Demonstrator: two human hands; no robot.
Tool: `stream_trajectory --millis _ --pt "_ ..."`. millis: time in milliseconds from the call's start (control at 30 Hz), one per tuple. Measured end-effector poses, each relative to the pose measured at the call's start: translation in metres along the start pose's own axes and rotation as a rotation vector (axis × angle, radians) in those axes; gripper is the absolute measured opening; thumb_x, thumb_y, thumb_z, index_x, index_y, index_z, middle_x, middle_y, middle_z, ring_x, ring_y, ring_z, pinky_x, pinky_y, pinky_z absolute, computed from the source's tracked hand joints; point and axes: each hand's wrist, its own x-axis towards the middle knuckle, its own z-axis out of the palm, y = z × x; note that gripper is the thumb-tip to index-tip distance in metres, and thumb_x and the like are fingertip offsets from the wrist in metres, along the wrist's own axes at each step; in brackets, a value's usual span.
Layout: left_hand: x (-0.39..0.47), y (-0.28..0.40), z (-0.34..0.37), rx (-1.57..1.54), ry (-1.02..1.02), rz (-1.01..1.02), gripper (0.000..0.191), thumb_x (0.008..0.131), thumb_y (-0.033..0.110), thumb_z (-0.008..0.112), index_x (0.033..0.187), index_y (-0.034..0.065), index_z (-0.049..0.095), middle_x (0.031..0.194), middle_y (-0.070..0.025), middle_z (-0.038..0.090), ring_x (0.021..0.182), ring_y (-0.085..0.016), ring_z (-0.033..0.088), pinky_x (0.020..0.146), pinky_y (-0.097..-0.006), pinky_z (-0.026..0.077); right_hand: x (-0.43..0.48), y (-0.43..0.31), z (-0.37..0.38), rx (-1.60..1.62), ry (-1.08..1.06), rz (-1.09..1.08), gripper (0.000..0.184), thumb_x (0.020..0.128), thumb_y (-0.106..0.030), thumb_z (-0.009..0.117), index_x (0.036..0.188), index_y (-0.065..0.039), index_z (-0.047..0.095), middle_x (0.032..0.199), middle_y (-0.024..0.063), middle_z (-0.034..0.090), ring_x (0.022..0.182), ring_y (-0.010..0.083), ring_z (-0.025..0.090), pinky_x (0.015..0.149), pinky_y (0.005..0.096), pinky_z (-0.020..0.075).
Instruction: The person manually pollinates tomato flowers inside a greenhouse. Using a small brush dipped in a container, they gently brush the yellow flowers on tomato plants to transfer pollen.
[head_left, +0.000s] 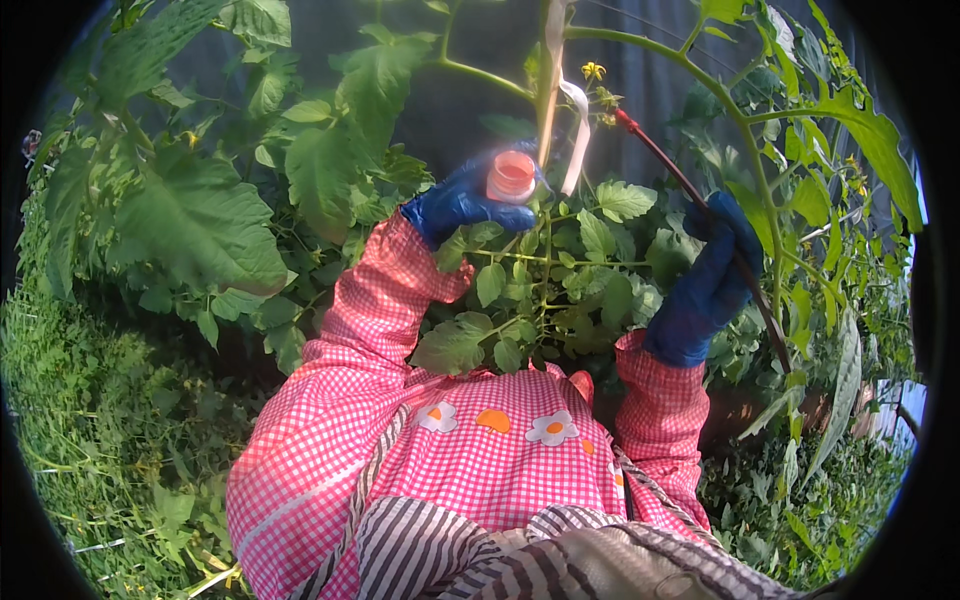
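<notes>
My left hand (469, 199), in a blue glove, holds a small uncapped jar (511, 178) with reddish contents beside the upright tomato stem. My right hand (709, 277), gloved in blue as well, grips a thin dark stick (675, 174) with a red tip. That tip is close to a cluster of tomato blossoms (607, 99), just right of the stem; whether it touches them I cannot tell. A yellow flower (593, 70) stands above the cluster. From the stem hangs a white ribbon tie (579, 135).
Large tomato leaves (199, 217) reach in at the left. A thick curved tomato branch (739, 112) arches over on the right, near my right hand. Low leafy shoots (545, 262) grow between my forearms. Dense green plants (112, 450) cover the ground at lower left.
</notes>
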Motion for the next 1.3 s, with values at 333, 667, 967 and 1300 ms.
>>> stream_trajectory --millis 333,667,967,1300 --pt "0.002 0.008 0.0 0.043 -0.022 0.003 0.051 0.063 0.015 0.08 0.108 0.0045 0.058 0.132 -0.0096 0.044 0.125 -0.02 0.039 0.106 -0.0353 0.028 0.004 0.005 -0.001 0.032 -0.016 0.016 0.022 0.093 -0.004 0.044 0.11 0.002 0.056 0.104 0.0117 0.061 0.086 0.0183 0.06 0.079 0.0319 0.0491" --pt "0.003 0.015 0.007 -0.006 -0.05 0.038 0.05 0.065 0.015 0.078 0.108 0.003 0.057 0.134 -0.01 0.043 0.123 -0.019 0.04 0.105 -0.0338 0.029 0.012 0.009 0.008 0.001 -0.014 -0.041 0.022 0.092 -0.005 0.046 0.11 0.002 0.056 0.102 0.0118 0.061 0.087 0.0188 0.06 0.081 0.0322 0.0486" --pt "0.007 0.006 -0.008 0.045 -0.101 0.011 0.077 0.071 0.018 0.079 0.134 0.0026 0.038 0.119 -0.0069 0.053 0.113 -0.016 0.049 0.101 -0.0333 0.037 -0.014 -0.006 0.001 -0.03 0.025 -0.025 0.024 0.092 -0.005 0.043 0.111 0.003 0.055 0.106 0.0143 0.061 0.087 0.0195 0.06 0.079 0.0317 0.0485" --pt "-0.01 0.013 0.011 0.051 0.016 0.118 0.084 0.073 0.018 0.078 0.139 -0.0005 0.03 0.128 -0.0093 0.049 0.118 -0.016 0.043 0.103 -0.0311 0.032 -0.059 -0.047 -0.009 -0.182 0.114 -0.424 0.027 0.093 -0.025 0.045 0.1 -0.001 0.055 0.084 0.0128 0.06 0.069 0.021 0.056 0.064 0.0329 0.0459"
